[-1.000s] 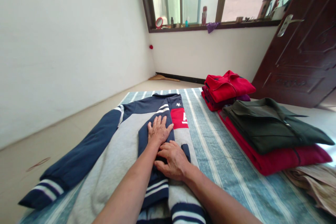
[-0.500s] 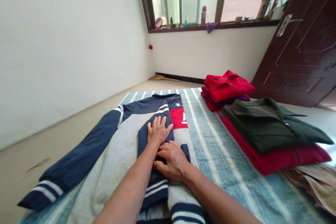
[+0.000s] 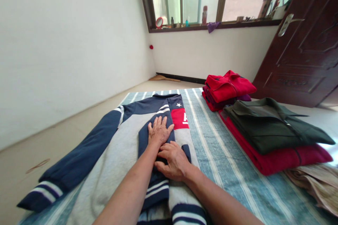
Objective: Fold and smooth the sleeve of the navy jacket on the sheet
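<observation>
A grey and navy jacket (image 3: 116,158) with white stripes and a red chest panel lies spread in front of me. Its near sleeve (image 3: 142,139) is folded inward over the body, the striped cuff pointing toward me. My left hand (image 3: 160,132) presses flat on this folded sleeve, fingers spread. Just below and to the right, my right hand (image 3: 174,161) rests on the same sleeve with its fingers apart and slightly bent. Out to the left stretches the other navy sleeve (image 3: 81,158), its cuff past the bed edge.
Blue striped cloth (image 3: 208,140) covers the surface beneath. Folded clothes are stacked on the right: a red garment (image 3: 229,84) at the back, a dark green jacket (image 3: 274,123) nearer, and a beige cloth (image 3: 317,186) in the corner. Beyond them stands a brown door (image 3: 303,49).
</observation>
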`<state>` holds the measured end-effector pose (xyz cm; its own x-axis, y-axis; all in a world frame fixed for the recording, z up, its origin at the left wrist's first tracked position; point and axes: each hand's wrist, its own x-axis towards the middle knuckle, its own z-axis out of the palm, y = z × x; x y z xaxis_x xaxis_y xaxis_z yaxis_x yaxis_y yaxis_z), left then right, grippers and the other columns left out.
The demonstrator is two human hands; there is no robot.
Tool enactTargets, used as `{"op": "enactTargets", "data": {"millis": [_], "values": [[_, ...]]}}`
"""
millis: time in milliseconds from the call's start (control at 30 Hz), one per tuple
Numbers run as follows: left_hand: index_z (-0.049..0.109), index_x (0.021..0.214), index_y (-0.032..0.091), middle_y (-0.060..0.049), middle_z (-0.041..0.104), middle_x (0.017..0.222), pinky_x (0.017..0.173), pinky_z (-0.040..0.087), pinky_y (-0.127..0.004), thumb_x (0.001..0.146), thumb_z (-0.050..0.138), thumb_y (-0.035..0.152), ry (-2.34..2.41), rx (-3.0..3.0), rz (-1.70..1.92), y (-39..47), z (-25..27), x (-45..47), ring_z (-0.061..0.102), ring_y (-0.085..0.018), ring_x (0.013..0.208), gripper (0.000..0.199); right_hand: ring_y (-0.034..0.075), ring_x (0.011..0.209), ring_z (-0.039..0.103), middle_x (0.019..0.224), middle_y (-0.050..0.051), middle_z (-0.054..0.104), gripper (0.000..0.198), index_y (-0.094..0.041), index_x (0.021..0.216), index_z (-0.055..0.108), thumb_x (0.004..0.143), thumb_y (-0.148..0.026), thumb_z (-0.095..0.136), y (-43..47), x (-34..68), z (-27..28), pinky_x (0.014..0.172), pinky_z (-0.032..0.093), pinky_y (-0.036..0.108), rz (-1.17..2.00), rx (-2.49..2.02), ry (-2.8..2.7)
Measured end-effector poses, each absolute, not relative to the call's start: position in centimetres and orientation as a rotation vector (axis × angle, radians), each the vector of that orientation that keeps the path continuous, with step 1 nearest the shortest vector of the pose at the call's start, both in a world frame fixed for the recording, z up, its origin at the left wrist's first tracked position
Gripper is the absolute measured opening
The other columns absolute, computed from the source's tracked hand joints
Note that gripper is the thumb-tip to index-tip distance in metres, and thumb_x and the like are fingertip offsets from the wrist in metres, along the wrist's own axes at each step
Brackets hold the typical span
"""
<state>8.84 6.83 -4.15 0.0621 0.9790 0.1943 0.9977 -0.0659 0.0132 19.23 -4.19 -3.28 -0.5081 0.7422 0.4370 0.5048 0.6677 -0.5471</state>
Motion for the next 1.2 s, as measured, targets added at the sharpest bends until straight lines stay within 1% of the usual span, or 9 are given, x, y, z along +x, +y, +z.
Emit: {"op": "enactTargets", "data": {"millis": [767,1200], "values": [[0.037,0.144,0.022,-0.010,0.034,0.152,0.113,0.018,-0.052,0.092,0.030,0.059,-2.065,-2.200,-0.242,7.01,-4.37,8.78,0.024,-0.026,0.142,0.065,0.018,0.094,0.060,0.098,0.004,0.071,0.009,-0.018,0.084,0.069,0.079,-0.025,0.068,-4.41,19.28,-3.04,0.090,0.035,0.032,0.457,-0.950,-2.203],[0.038,0.144,0.022,-0.011,0.035,0.152,0.113,0.019,-0.052,0.092,0.031,0.059,-2.041,-2.187,-0.248,7.10,-4.59,8.73,0.025,-0.026,0.141,0.064,0.018,0.092,0.061,0.095,0.004,0.071,0.010,-0.017,0.084,0.070,0.079,-0.025,0.069,-4.34,19.22,-3.06,0.088,0.035,0.032,0.436,-0.952,-2.213]]}}
